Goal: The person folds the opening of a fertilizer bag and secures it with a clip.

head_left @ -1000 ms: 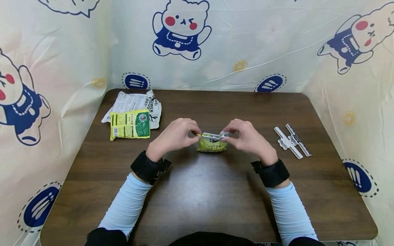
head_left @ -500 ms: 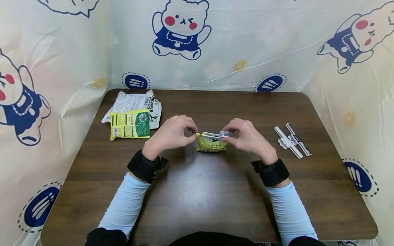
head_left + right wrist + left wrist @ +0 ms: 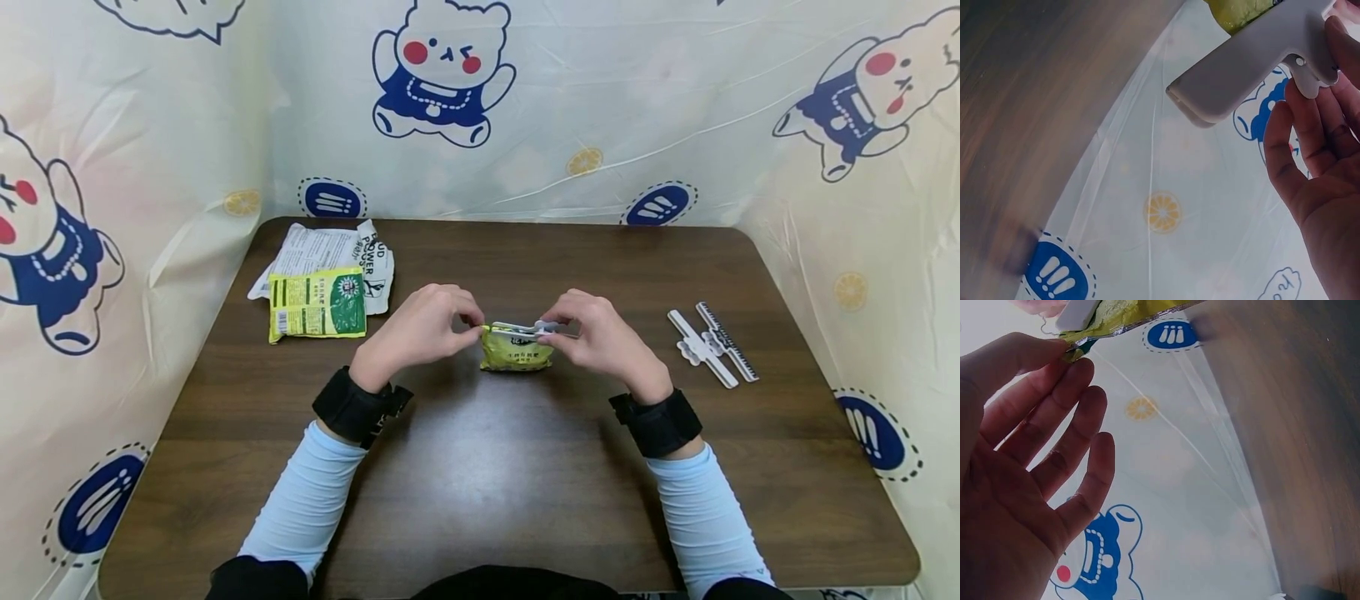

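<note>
A small yellow-green packet [image 3: 516, 357] stands in the middle of the table. Along its top edge lies a white bag clip [image 3: 513, 331], which fills much of the top of the right wrist view. My left hand [image 3: 426, 327] pinches the packet's upper left corner between thumb and index finger; in the left wrist view its other fingers are loosely bent. On the opposite side, my right hand [image 3: 600, 335] holds the clip by its lever end with thumb and fingers. Whether the clip's arms are fully closed I cannot tell.
Two more white clips [image 3: 702, 348] lie at the right, one showing a toothed arm. At the back left a yellow-and-green packet [image 3: 315, 304] overlaps a white printed pouch [image 3: 318, 250]. A patterned curtain [image 3: 525, 183] surrounds the brown table [image 3: 480, 483].
My left hand has shifted slightly left and up, its fingers now nearer the packet's corner tip. The right hand, clip and packet have stayed almost still.
</note>
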Action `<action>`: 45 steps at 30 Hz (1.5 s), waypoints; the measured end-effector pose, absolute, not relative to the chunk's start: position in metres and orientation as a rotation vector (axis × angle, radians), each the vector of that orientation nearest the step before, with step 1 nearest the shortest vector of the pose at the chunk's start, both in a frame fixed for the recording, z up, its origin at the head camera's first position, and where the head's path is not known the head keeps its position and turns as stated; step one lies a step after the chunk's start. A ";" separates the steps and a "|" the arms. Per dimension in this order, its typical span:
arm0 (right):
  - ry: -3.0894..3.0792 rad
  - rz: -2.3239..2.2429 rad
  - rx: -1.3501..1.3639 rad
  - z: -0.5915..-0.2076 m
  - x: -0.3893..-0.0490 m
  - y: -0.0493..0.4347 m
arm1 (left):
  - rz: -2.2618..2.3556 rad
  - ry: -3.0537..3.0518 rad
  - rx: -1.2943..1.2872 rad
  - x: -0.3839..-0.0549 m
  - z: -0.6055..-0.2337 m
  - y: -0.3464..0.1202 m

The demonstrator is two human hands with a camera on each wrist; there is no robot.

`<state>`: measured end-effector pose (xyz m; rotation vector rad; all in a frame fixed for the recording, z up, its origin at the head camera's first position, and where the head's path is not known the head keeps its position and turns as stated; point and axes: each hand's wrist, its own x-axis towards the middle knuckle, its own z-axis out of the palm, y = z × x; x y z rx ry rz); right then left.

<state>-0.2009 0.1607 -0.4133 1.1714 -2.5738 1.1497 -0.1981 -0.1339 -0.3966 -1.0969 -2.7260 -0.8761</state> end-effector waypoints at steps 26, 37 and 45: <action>-2.596 1.164 1.166 -0.411 -0.198 0.159 | -0.869 -2.717 -1.129 -0.198 -0.394 -0.132; -2.969 1.129 1.043 -0.411 -0.206 0.169 | -0.926 -2.754 -1.065 -0.198 -0.397 -0.133; -2.941 1.142 1.029 -0.413 -0.208 0.171 | -1.013 -2.796 -0.954 -0.201 -0.399 -0.133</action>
